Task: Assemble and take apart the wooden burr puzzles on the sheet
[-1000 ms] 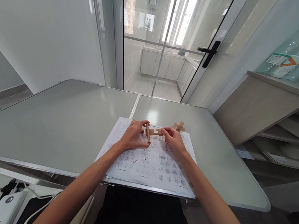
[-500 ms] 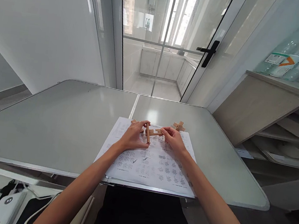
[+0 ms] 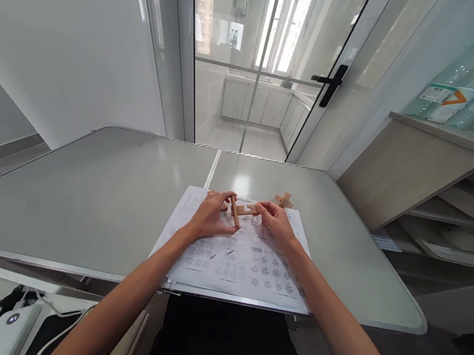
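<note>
A printed sheet (image 3: 247, 271) of small diagrams lies on the pale grey bench (image 3: 88, 194), under and nearer than the left hand (image 3: 209, 217) and right hand (image 3: 277, 224). Just beyond the right hand sits a small wooden cross (image 3: 284, 200). Far past both hands stands a glass door (image 3: 260, 59) with a black handle (image 3: 330, 82). Well to the right of the right hand, clear bottles (image 3: 467, 96) top a wooden shelf unit (image 3: 415, 165). Low to the left of the left hand, beneath the bench edge, is a white device (image 3: 13, 326) with cables.

Notched bar (image 3: 245, 208) ends behind fingers (image 3: 262, 207)
</note>
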{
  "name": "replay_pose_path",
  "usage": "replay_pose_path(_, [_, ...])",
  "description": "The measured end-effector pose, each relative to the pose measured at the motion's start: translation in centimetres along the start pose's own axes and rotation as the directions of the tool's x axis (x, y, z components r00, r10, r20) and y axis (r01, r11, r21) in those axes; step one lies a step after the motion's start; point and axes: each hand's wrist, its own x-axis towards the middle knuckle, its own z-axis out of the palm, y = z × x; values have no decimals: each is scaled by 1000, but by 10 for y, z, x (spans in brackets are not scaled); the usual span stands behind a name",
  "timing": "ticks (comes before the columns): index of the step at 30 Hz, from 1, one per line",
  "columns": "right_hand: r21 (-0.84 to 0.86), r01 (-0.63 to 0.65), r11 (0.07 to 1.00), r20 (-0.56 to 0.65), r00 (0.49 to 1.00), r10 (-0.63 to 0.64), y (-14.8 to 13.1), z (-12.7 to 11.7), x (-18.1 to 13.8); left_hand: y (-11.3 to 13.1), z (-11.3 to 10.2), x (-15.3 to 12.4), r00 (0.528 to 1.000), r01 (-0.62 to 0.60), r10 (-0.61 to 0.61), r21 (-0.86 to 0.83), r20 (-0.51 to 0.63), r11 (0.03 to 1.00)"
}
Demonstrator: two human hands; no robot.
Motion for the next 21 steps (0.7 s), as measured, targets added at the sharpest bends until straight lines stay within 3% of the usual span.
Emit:
replay_pose_path(9, [-9,-8,1000,20,1000,9,-5,1,-2,3,-4,0,998,-24,25,-22,60,999])
replay_pose_path(16, [-13,24,1000,13,1000,-24,-2,0,0,2,-1,0,1000,18,-18,15,2,1000])
replay_pose_path(21, [-11,19,1000,18,1000,-19,1,0,1,3,-2,0,999,-27,27,-10,38,1000])
